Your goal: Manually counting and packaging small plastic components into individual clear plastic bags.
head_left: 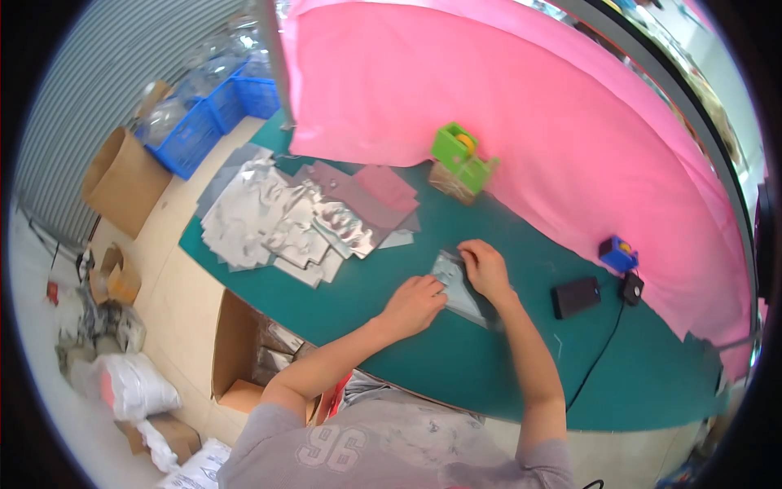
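Hands apart: left hand (415, 306) at the left edge and right hand (485, 269) at the top of a small bag (461, 293) on the green table (464, 375); from here I cannot tell whether either pinches. I judge this bag midway (the silver bags (252, 216) heaped left may be done or waiting). Green tape dispenser (460, 156) beyond, black box (575, 297) and cable (604, 354) rightward; none blocks the hands.

A grey ridged wall (122, 81) rises at the left, and a pale tiled floor (171, 277) runs below it, with blue crates (189, 145) and an open cardboard box (134, 191) standing near it. A green-topped table (456, 367) spans the middle. Along its far side hangs a pink cloth (521, 106), with a grey post (275, 57) at its left edge. The light is bright
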Demonstrator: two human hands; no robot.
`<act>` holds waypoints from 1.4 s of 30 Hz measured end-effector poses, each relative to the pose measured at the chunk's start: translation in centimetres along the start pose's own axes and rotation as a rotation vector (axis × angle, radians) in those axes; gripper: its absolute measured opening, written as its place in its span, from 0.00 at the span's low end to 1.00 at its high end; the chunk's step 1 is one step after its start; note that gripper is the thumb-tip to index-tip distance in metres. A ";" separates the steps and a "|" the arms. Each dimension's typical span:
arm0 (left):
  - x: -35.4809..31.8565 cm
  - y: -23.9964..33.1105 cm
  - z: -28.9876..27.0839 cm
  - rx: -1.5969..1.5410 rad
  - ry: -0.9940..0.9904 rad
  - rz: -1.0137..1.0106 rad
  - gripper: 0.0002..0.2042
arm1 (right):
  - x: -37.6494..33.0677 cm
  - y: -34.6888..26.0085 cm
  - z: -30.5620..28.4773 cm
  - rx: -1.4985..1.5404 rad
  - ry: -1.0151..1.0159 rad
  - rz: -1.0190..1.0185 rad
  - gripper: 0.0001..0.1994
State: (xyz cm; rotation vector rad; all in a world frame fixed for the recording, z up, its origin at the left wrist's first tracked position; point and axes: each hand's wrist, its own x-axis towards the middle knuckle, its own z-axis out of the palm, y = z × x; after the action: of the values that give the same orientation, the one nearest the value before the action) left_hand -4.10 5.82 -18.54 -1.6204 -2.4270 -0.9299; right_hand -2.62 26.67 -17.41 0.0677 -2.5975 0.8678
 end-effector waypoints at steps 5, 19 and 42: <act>0.4 -0.6 -2.9 -0.103 0.223 0.028 0.19 | 2.3 1.4 -2.5 -0.168 -0.002 -0.167 0.07; -7.7 -16.1 -24.4 0.416 0.532 -0.902 0.23 | 4.4 -5.6 3.0 0.847 -0.441 0.592 0.19; -0.4 -18.1 -13.2 0.216 -0.094 -1.064 0.44 | 6.9 -7.1 7.3 0.897 -0.486 0.711 0.31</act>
State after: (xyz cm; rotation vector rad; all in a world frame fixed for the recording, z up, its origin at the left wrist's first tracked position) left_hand -22.94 -6.01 -15.89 -0.2055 -3.2856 -0.5866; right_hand -10.38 17.19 -16.03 -0.4751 -2.3846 2.4735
